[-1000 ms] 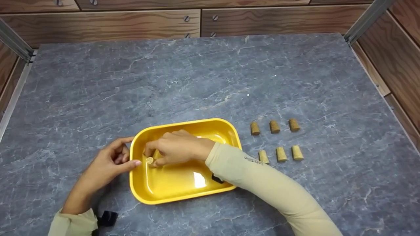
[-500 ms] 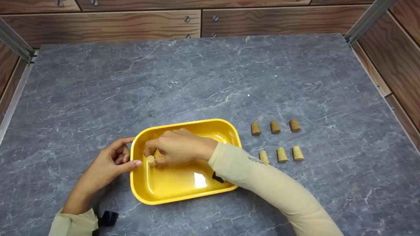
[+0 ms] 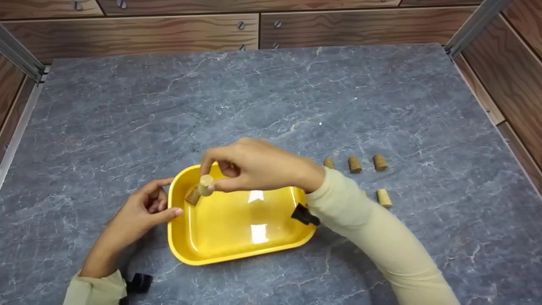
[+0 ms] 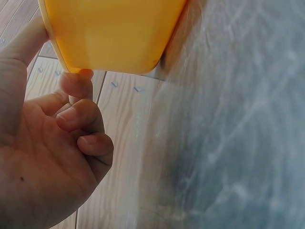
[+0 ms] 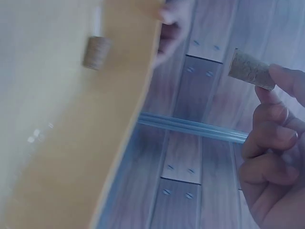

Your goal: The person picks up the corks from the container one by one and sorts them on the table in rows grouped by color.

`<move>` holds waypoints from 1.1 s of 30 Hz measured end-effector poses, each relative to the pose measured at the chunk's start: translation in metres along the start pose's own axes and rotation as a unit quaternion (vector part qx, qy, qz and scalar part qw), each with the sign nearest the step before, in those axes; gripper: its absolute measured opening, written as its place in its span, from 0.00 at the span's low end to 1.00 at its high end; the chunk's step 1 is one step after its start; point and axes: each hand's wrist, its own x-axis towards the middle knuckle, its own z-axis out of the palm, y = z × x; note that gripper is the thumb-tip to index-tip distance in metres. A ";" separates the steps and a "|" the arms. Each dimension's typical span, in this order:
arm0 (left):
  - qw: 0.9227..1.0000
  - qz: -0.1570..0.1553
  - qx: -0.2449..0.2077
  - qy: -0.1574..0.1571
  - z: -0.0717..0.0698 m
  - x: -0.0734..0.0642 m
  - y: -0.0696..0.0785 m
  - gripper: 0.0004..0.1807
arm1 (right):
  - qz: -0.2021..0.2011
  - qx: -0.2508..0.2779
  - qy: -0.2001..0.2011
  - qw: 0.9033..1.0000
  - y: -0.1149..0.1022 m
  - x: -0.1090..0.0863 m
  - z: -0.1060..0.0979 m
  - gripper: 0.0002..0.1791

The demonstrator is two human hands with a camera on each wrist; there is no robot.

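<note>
My right hand (image 3: 262, 165) pinches a pale cork stopper (image 3: 206, 185) between thumb and fingertip, over the left part of a yellow plastic tray (image 3: 237, 255). In the right wrist view the held cork stopper (image 5: 250, 69) is raised, well apart from the tray's wall. A darker brown cork stopper (image 3: 193, 196) lies on the tray's floor by its left wall. At the tray's left end my left hand (image 3: 142, 207) grips the rim, thumb over the edge and forefinger at the outer side. The left wrist view shows its other fingers (image 4: 81, 114) curled below the rim.
Right of the tray, brown cork stoppers (image 3: 355, 164) stand in a row on the grey marbled table (image 3: 254, 101). Nearer, a pale cork stopper (image 3: 384, 198) shows beside the right sleeve (image 3: 381, 237), which covers others. Wood-patterned panels (image 3: 135, 38) border the table.
My right hand has lifted the pale cork stopper up from the tray's floor, shifting away and slightly right. The brown cork stopper in the tray has come into view. My left hand stays put.
</note>
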 end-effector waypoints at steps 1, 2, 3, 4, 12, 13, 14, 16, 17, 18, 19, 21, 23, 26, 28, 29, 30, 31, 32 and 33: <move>1.000 -0.001 0.001 0.001 0.000 0.000 0.000 0.28 | -0.005 0.001 0.006 1.000 -0.001 -0.003 -0.003 0.11; 1.000 -0.002 0.002 0.002 0.000 0.000 0.001 0.28 | -0.011 0.001 0.012 1.000 -0.001 -0.007 -0.006 0.10; 1.000 -0.004 0.002 0.003 0.000 0.000 0.001 0.29 | -0.016 -0.001 0.019 1.000 -0.001 -0.011 -0.009 0.11; 1.000 -0.006 0.003 0.003 0.000 0.000 0.001 0.29 | -0.020 -0.004 0.024 1.000 -0.001 -0.015 -0.012 0.11; 1.000 -0.011 0.006 -0.002 -0.002 0.001 0.003 0.28 | -0.045 -0.005 0.084 0.995 0.013 -0.055 -0.033 0.10; 1.000 -0.011 0.007 -0.003 -0.002 0.002 0.003 0.28 | -0.051 -0.003 0.091 0.995 0.016 -0.061 -0.035 0.10; 1.000 -0.012 0.008 -0.004 -0.002 0.002 0.003 0.28 | -0.055 0.000 0.099 0.994 0.019 -0.068 -0.037 0.09; 1.000 -0.013 0.009 -0.005 -0.001 0.002 0.003 0.28 | -0.061 0.002 0.111 0.992 0.024 -0.081 -0.041 0.09; 1.000 -0.014 0.010 -0.005 -0.001 0.003 0.002 0.28 | -0.061 -0.001 0.115 0.991 0.027 -0.087 -0.043 0.09; 1.000 -0.015 0.008 -0.006 -0.001 0.003 0.002 0.28 | -0.062 -0.001 0.120 0.991 0.029 -0.094 -0.045 0.10; 1.000 -0.017 0.007 -0.005 -0.001 0.003 0.002 0.28 | -0.059 -0.003 0.124 0.991 0.031 -0.100 -0.047 0.10; 1.000 -0.019 0.005 -0.005 -0.001 0.003 0.001 0.28 | -0.056 -0.006 0.128 0.990 0.034 -0.113 -0.052 0.11; 1.000 -0.020 0.002 -0.005 0.000 0.003 0.001 0.28 | -0.049 -0.015 0.130 0.990 0.037 -0.127 -0.056 0.13; 1.000 -0.018 0.002 -0.004 0.000 0.002 0.001 0.28 | -0.037 -0.025 0.136 0.990 0.041 -0.147 -0.061 0.15; 1.000 -0.016 0.001 -0.002 0.001 0.002 0.001 0.28 | -0.021 -0.031 0.142 0.989 0.044 -0.160 -0.062 0.16; 1.000 -0.015 0.001 -0.001 0.001 0.001 0.001 0.28 | -0.014 -0.034 0.146 0.989 0.046 -0.166 -0.063 0.17; 1.000 -0.015 0.000 0.000 0.000 0.001 0.001 0.28 | -0.008 -0.036 0.152 0.988 0.047 -0.172 -0.063 0.17; 1.000 -0.015 -0.001 0.000 0.000 0.001 0.001 0.28 | 0.001 -0.038 0.156 0.987 0.048 -0.178 -0.063 0.18; 1.000 -0.015 0.000 0.000 0.000 0.000 0.001 0.28 | 0.006 -0.042 0.162 0.986 0.050 -0.184 -0.063 0.18; 1.000 -0.016 -0.001 0.001 0.000 0.000 0.001 0.28 | 0.018 -0.049 0.166 0.985 0.050 -0.190 -0.064 0.19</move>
